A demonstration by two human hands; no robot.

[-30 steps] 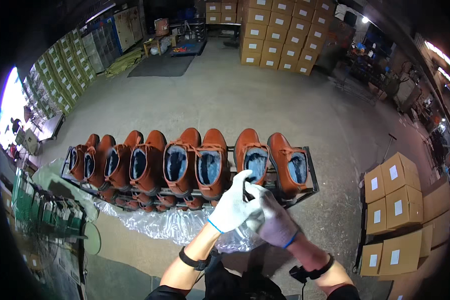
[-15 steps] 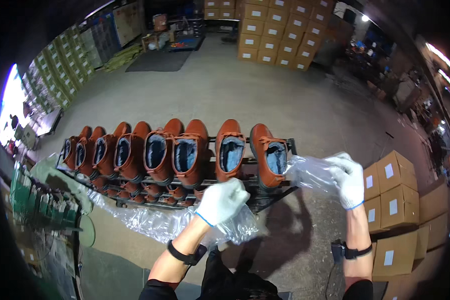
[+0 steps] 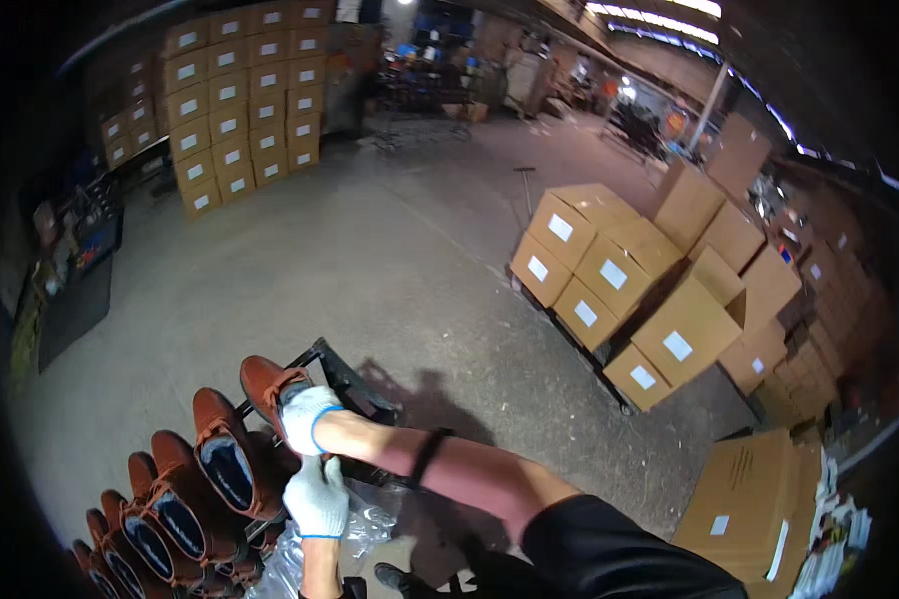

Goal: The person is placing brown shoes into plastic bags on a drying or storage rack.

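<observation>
My right hand [image 3: 310, 417], in a white knit glove, reaches across to the brown lace-up shoe [image 3: 267, 384] at the end of the rack. It lies over the shoe's opening, and its fingers are hidden. Just below, near that shoe's heel, my left hand [image 3: 317, 502], also gloved, is closed; what it grips cannot be made out. Clear plastic film [image 3: 365, 521] hangs around and below the left hand. Beside the end shoe stands another brown shoe [image 3: 228, 461] with dark fluffy lining, followed by several more in a row toward the lower left.
A black metal rack [image 3: 335, 374] carries the shoes. To the right, cartons [image 3: 619, 275] sit on a low trolley, with a large carton [image 3: 734, 489] nearer. Stacked cartons [image 3: 245, 110] stand at the far left. A dark mat [image 3: 75, 309] lies on the floor.
The view has swung to the right, so the rack now appears at lower left. My right hand has come from beside the end shoe onto its opening, and my hands are now close together.
</observation>
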